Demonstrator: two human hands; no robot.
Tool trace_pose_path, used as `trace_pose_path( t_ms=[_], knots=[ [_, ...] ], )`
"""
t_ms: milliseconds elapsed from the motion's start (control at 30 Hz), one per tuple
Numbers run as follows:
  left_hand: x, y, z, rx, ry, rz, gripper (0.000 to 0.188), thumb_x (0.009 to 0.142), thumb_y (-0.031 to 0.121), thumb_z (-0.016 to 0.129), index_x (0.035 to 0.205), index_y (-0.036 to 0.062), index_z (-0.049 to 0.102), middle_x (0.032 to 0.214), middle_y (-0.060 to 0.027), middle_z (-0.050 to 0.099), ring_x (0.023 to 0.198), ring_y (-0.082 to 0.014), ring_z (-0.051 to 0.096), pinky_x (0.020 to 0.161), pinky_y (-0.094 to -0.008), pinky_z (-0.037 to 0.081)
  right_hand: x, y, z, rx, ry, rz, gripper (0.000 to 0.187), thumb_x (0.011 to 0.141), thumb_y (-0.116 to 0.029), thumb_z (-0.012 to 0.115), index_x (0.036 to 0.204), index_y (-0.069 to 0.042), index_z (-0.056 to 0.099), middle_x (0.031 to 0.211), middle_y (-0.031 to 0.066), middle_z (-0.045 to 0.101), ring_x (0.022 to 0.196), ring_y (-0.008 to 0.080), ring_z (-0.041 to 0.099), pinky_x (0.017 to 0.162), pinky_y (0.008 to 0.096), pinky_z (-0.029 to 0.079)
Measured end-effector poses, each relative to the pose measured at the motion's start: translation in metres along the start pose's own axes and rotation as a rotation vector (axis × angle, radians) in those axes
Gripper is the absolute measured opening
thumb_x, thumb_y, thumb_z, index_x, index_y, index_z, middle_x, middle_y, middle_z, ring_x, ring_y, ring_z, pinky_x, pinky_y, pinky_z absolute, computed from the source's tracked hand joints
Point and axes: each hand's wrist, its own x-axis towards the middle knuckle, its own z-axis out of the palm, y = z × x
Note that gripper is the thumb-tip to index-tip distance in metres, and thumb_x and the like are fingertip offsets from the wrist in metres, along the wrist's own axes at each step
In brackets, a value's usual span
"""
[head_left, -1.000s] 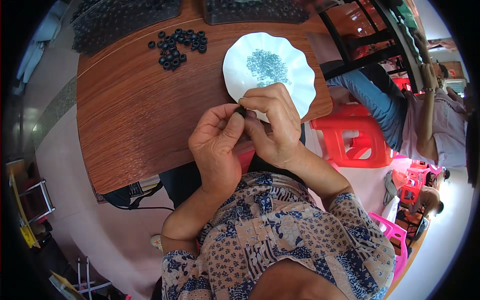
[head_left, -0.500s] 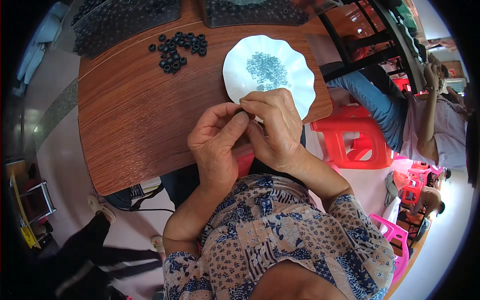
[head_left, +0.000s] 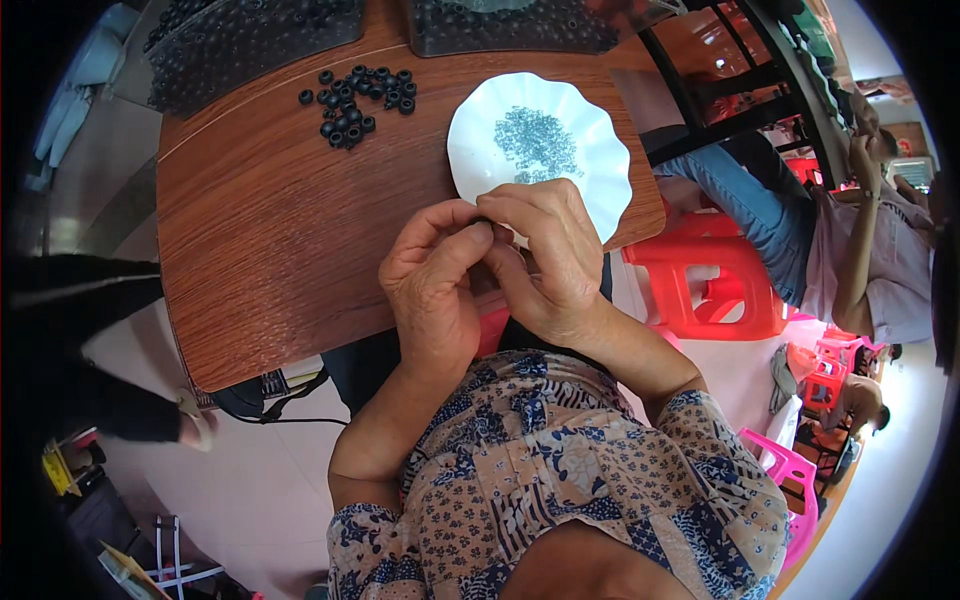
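Note:
My left hand (head_left: 437, 278) and my right hand (head_left: 549, 250) meet at the fingertips over the table's near edge. Thumbs and index fingers of both pinch a small black part (head_left: 485, 222), mostly covered by the fingers. Just beyond my right hand is a white plate (head_left: 476, 112) with a wavy rim. A heap of tiny grey, shiny pieces (head_left: 537, 143) lies in it. Farther left, several round black parts with holes (head_left: 352, 117) sit loose on the wood, like the one in my fingers in colour.
Two clear bins (head_left: 255, 58) full of black parts stand along the far side of the brown wooden table (head_left: 270, 240). At the right are a red plastic stool (head_left: 700, 285) and a seated person in jeans (head_left: 745, 195). Another person's dark-clad legs (head_left: 95, 340) are at the left.
My hands stay together on the small part, with only slight finger shifts. The person at the left has stepped farther up along the table's left side.

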Motion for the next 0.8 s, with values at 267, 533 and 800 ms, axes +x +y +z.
trace_pose_path(
  t_ms=[267, 533, 800],
  knots=[
    [0.002, -0.004, -0.006, 0.005, 0.038, -0.067, 0.016, 0.087, 0.006, 0.060, 0.100, -0.0028, 0.062, 0.088, -0.0055, 0.063, 0.076, -0.0096, 0.058, 0.071, -0.0213, 0.046, 0.002, -0.002, -0.003, -0.060, -0.019, -0.008, 0.042, 0.059, 0.010, 0.069, 0.100, 0.003, 0.062, 0.091, 0.0144, 0.063, 0.076, 0.0254, 0.058, 0.063, 0.0305, 0.047],
    [-0.002, -0.001, -0.011, 0.125, -0.018, -0.080, 0.020, 0.089, 0.008, 0.061, 0.103, -0.0054, 0.063, 0.089, -0.0061, 0.065, 0.079, -0.0094, 0.059, 0.075, -0.0214, 0.047, 0.002, 0.005, -0.008, -0.059, -0.025, 0.009, 0.040, 0.061, 0.004, 0.072, 0.099, 0.003, 0.062, 0.089, 0.0139, 0.065, 0.076, 0.0249, 0.059, 0.065, 0.0313, 0.046],
    [-0.007, 0.000, -0.006, 0.272, -0.011, 0.153, 0.017, 0.089, 0.008, 0.061, 0.098, -0.0064, 0.064, 0.086, -0.0058, 0.065, 0.074, -0.0090, 0.058, 0.069, -0.0215, 0.049, 0.005, 0.002, -0.006, -0.033, -0.027, -0.100, 0.041, 0.056, 0.004, 0.070, 0.097, 0.006, 0.061, 0.085, 0.0154, 0.063, 0.070, 0.0261, 0.058, 0.061, 0.0327, 0.043]
  ],
)
